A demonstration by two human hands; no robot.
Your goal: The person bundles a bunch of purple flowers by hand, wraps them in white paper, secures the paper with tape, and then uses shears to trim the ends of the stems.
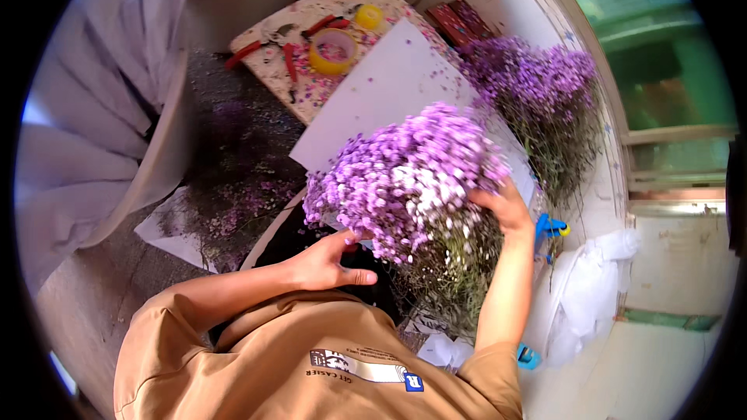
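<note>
A big bunch of small purple flowers [408, 175] with thin green-brown stems [455, 272] sits in front of my chest, its heads pointing away from me. My right hand [507, 208] clasps the right edge of the bunch, fingers curled into the blossoms. At the lower left edge is my left hand [325, 260], with the thumb raised against the underside of the flowers and the index finger stretched out below them. Its fingers are apart, and I see nothing gripped in it.
A large white paper sheet [389, 89] lies under the bunch. Beyond it a paint-speckled small table [272, 70] carries red-handled cutters [289, 61] and yellow tape rolls [333, 50]. More purple flowers [545, 93] are heaped at right, with white fabric [101, 109] at left and a blue tool [548, 227] nearby.
</note>
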